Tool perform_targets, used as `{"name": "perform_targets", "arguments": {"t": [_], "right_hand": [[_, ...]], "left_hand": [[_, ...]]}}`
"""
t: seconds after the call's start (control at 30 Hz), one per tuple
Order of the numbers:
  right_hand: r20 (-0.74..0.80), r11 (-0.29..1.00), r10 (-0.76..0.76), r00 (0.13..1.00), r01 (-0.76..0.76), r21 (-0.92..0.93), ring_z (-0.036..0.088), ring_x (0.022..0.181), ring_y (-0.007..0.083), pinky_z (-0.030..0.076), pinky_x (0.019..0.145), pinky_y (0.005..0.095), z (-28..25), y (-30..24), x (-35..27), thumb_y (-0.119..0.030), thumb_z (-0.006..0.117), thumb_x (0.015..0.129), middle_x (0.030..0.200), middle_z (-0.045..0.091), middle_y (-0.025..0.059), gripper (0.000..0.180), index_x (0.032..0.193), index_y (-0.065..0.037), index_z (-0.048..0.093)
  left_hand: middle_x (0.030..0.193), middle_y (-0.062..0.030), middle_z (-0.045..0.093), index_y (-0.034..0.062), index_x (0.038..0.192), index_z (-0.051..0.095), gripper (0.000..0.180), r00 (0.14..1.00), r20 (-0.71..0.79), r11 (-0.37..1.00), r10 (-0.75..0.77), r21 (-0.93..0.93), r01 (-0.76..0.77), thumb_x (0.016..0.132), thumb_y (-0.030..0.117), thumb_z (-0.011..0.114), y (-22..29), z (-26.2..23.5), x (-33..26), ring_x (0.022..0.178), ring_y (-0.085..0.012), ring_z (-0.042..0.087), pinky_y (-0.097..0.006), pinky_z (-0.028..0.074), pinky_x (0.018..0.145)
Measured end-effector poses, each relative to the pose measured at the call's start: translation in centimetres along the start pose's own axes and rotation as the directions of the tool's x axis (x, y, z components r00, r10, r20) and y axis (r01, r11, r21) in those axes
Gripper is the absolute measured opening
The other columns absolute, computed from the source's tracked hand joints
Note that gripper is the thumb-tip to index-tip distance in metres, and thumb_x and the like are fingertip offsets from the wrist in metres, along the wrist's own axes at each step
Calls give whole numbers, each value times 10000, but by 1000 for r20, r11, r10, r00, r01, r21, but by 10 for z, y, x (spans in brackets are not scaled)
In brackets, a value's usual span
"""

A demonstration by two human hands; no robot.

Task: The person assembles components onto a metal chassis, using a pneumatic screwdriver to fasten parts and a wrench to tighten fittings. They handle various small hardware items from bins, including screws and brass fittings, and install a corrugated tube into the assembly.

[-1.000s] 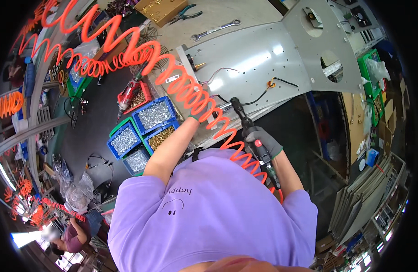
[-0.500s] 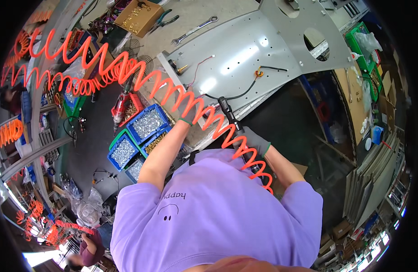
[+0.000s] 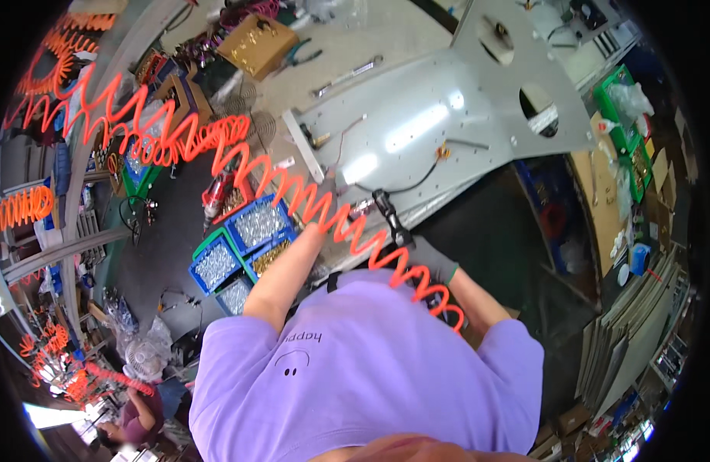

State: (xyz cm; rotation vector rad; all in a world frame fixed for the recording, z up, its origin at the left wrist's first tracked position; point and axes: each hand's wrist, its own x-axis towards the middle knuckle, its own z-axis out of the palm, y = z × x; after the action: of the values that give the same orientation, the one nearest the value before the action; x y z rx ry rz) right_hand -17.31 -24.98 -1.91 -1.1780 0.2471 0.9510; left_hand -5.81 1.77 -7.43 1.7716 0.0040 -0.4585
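Right hand (image 3: 433,260): fingers clamped round black power tool (image 3: 392,218) at near edge of bench (image 3: 370,35). Left hand (image 3: 326,186): fingers hidden, cannot tell. Seemingly mid-work: cable (image 3: 409,188) loose on panel (image 3: 478,108), several holes bare.

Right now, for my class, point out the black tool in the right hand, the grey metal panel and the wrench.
Black tool (image 3: 393,220): head view, on its shaft.
Grey metal panel (image 3: 466,123): head view, bare surface.
Wrench (image 3: 348,75): head view, mid-handle.

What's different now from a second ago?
The black angle-head power tool seems tipped down at the back; that end, showing earlier, is now hidden. The right hand still grips it. The left hand stayed by the grey metal panel, and the combination wrench hasn't moved.
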Motion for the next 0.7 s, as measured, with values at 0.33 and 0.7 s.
{"name": "perform_targets", "arguments": {"t": [0.33, 0.7], "right_hand": [[93, 1000, -10, 996, 10, -4, 614, 544, 227, 525, 535, 336, -27, -200, 2, -48, 634, 618, 693, 583, 137, 385, 953, 39, 466], [161, 798, -600, 783, 598, 67, 626, 623, 206, 535, 585, 331, 35, -601, 165, -214, 567, 777, 745, 634, 131, 245, 902, -7, 605]], "left_hand": [[827, -97, 611, 72, 1001, 571, 250, 911, -385, 957, 151, 288, -37, 864, 281, 585, 13, 16, -4, 774, -263, 631, -404, 511, 713], [737, -148, 642, 79, 901, 632, 386, 676, -697, 882, -238, 137, 451, 795, 450, 624, 83, 19, 3, 714, -356, 623, -456, 472, 654]]}}
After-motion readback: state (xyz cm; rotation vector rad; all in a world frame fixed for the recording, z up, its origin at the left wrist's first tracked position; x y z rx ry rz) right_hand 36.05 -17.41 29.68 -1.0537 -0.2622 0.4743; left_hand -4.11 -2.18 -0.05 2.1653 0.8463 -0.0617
